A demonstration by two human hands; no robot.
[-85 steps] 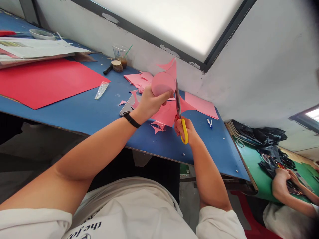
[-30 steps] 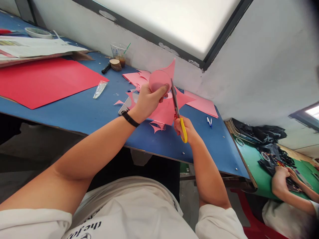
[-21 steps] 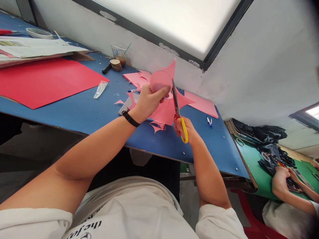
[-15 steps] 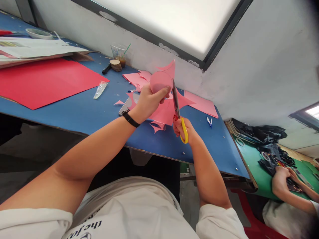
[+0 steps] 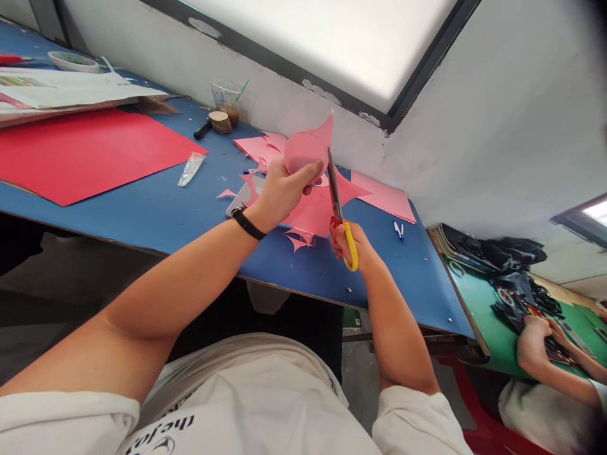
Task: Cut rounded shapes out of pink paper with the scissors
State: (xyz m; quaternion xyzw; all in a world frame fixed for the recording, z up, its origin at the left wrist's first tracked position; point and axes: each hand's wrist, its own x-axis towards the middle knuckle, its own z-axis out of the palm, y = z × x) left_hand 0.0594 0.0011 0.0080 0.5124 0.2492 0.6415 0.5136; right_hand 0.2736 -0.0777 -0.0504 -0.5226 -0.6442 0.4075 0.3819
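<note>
Between the thumb and fingers of my left hand (image 5: pixel 279 189) is a piece of pink paper (image 5: pixel 303 151) with a rounded edge, held up above the table. A pointed strip still hangs on its upper right side. My right hand (image 5: pixel 348 240) is closed on scissors (image 5: pixel 334 186) with red and yellow handles. Their blades point upward and lie against the right edge of the paper. Below both hands are a pink sheet (image 5: pixel 308 212) and curved pink offcuts (image 5: pixel 298 241), partly covering a grey flat object.
On the blue table (image 5: pixel 190 227) a red sheet (image 5: pixel 95 155) lies left, a plastic cup (image 5: pixel 226 101) and wood slice (image 5: pixel 220 122) at the back. Pink sheets (image 5: pixel 386 196) and blue-white pens (image 5: pixel 399 231) are right. Another person's hands (image 5: pixel 535 341) work at a green table (image 5: pixel 488 316).
The pink paper has turned slightly in my left hand, and its pointed strip has shifted a little. The scissors stay at its right edge, almost unmoved.
</note>
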